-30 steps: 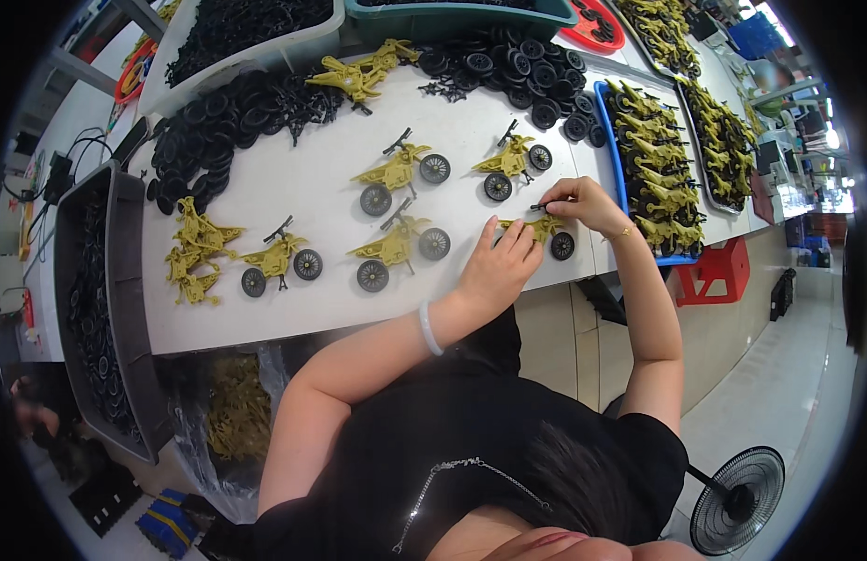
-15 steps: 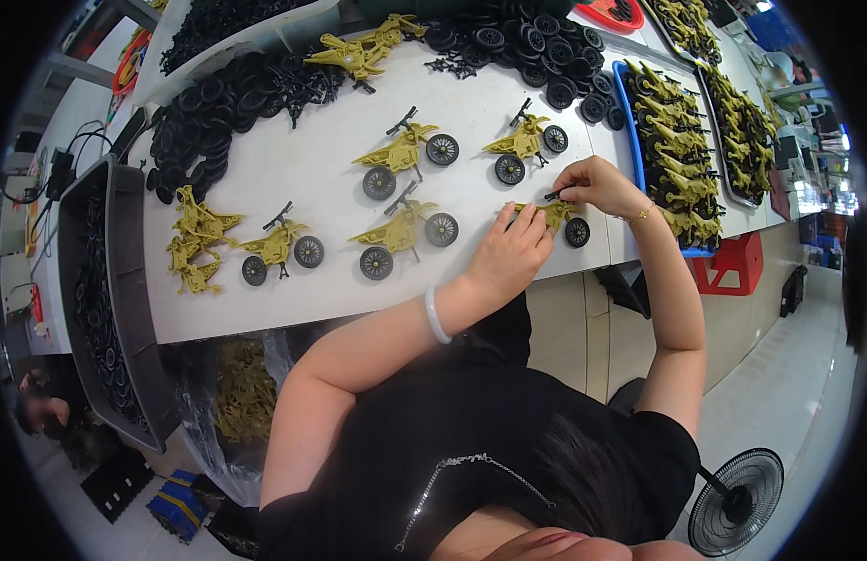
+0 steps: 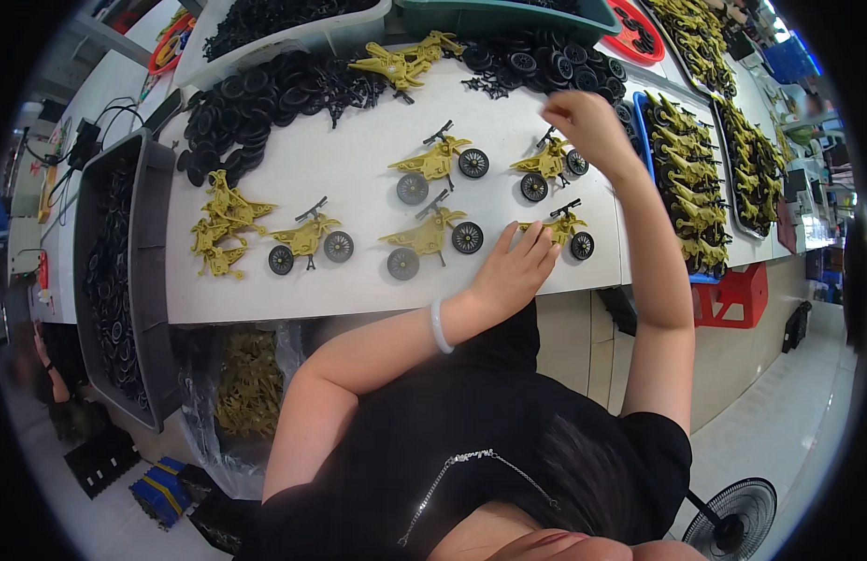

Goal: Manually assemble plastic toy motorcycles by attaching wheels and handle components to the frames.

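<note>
My left hand (image 3: 513, 271) holds the rear of a yellow toy motorcycle (image 3: 566, 225) against the white table. A black front wheel and black handlebar show on it; its rear end is hidden under my fingers. My right hand (image 3: 583, 123) is in the air, above and beyond another toy motorcycle (image 3: 544, 165), near the pile of black wheels (image 3: 555, 65). Its fingers are bent and smeared by motion, so whether they hold anything is unclear. More toy motorcycles with wheels stand to the left, including one at the far left (image 3: 307, 236).
Yellow bodies without wheels (image 3: 226, 220) lie at the table's left. More yellow bodies (image 3: 410, 64) and loose black wheels (image 3: 237, 112) lie along the back. A blue tray (image 3: 645, 140) of yellow parts stands right. A grey bin (image 3: 148, 280) stands left, a red stool (image 3: 746, 294) below right.
My right hand has left the handlebar of the held motorcycle and moved up and away toward the wheel pile. My left hand stays on the motorcycle. The whole view has shifted slightly.
</note>
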### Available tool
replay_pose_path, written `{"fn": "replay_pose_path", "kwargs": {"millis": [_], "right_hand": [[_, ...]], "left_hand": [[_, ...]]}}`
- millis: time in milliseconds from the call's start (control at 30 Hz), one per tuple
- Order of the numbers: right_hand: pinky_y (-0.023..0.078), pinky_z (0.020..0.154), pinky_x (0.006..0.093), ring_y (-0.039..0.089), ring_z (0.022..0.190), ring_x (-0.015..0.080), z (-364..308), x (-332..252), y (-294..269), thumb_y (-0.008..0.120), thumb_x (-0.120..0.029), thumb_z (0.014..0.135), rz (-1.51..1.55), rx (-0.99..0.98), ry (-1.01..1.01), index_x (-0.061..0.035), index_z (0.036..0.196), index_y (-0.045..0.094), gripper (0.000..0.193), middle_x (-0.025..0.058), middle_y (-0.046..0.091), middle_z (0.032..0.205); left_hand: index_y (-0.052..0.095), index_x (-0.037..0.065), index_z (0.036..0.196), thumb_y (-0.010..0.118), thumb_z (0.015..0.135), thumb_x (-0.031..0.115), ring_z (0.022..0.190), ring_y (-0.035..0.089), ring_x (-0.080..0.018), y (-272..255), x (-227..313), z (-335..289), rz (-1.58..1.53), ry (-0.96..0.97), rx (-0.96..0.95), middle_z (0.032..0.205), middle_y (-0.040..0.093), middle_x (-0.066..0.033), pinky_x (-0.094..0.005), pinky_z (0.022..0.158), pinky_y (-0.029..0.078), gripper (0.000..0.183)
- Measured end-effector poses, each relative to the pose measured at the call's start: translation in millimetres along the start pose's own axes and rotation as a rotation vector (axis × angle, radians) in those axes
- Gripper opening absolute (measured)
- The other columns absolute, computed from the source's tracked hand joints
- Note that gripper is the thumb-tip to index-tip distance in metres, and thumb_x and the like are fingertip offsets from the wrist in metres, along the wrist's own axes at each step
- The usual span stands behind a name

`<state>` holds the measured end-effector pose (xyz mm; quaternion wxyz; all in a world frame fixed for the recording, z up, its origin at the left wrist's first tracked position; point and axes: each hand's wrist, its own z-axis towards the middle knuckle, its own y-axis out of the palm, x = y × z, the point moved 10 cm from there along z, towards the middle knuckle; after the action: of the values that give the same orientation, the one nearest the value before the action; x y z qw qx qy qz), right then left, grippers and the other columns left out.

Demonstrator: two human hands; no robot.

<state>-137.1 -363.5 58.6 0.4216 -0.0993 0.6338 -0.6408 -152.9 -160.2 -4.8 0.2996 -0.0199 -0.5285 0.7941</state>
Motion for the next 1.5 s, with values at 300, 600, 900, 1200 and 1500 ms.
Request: {"fn": "replay_pose_path", "kwargs": {"millis": [300, 600, 900, 1200, 1500], "right_hand": [[0.047, 0.079, 0.0425, 0.058, 0.088, 0.0344, 115.4, -9.1, 140.6, 0.063, -0.019, 0.081, -0.248, -0.17, -0.158, -0.0011, 0.083, 0.065, 0.018, 0.017, 0.06, 0.088], [0.046, 0.07, 0.0279, 0.056, 0.075, 0.0205, 83.1, 5.4, 88.6, 0.055, 0.005, 0.083, 0.216, 0.1, -0.29, -0.0018, 0.108, 0.061, 0.027, 0.0116, 0.056, 0.086], [0.046, 0.077, 0.0228, 0.056, 0.089, 0.0116, -99.1, 43.9, 2.1, 0.051, 0.006, 0.088, 0.425, -0.014, 0.262, 0.0024, 0.111, 0.064, 0.027, 0.006, 0.061, 0.105], [0.047, 0.072, 0.021, 0.06, 0.078, 0.0098, -235.9, 77.1, 42.9, 0.06, 0.0, 0.087, 1.246, 0.32, 0.671, 0.0035, 0.103, 0.062, 0.017, 0.0065, 0.064, 0.094], [0.05, 0.061, 0.0244, 0.062, 0.067, 0.011, -212.5, 19.5, 39.5, 0.065, 0.002, 0.081, 0.458, 0.458, 0.429, 0.0004, 0.094, 0.065, 0.013, 0.0063, 0.065, 0.081]], "left_hand": [[0.057, -0.002, 0.107, 0.057, 0.07, 0.005, 0.107, 0.047, -0.0374, -0.1, -20.7, -7.9, -0.317, -0.13, 0.11, 0.11, 0.049, -0.0197, -0.0478, 0.095, 0.034, 0.038], [0.057, 0.002, 0.112, 0.052, 0.077, 0.019, 0.122, 0.043, -0.0364, 42.9, -6.9, -0.5, -0.016, -0.039, 0.255, 0.122, 0.05, -0.0222, -0.0587, 0.103, 0.025, 0.039], [0.056, 0.002, 0.11, 0.053, 0.077, 0.005, 0.116, 0.046, -0.0371, -7.0, -30.9, -11.4, -0.357, -0.273, 0.199, 0.122, 0.05, -0.0225, -0.0482, 0.101, 0.032, 0.034], [0.058, 0.006, 0.112, 0.072, 0.069, 0.019, 0.105, 0.048, -0.0308, -4.8, -24.4, 14.7, -0.2, -0.138, 0.002, 0.116, 0.051, -0.0147, -0.0422, 0.088, 0.039, 0.047], [0.056, 0.01, 0.117, 0.074, 0.069, 0.025, 0.106, 0.048, -0.0259, 4.9, -23.7, 13.8, -0.133, -0.152, -0.039, 0.118, 0.051, -0.0099, -0.0381, 0.087, 0.037, 0.054]]}}
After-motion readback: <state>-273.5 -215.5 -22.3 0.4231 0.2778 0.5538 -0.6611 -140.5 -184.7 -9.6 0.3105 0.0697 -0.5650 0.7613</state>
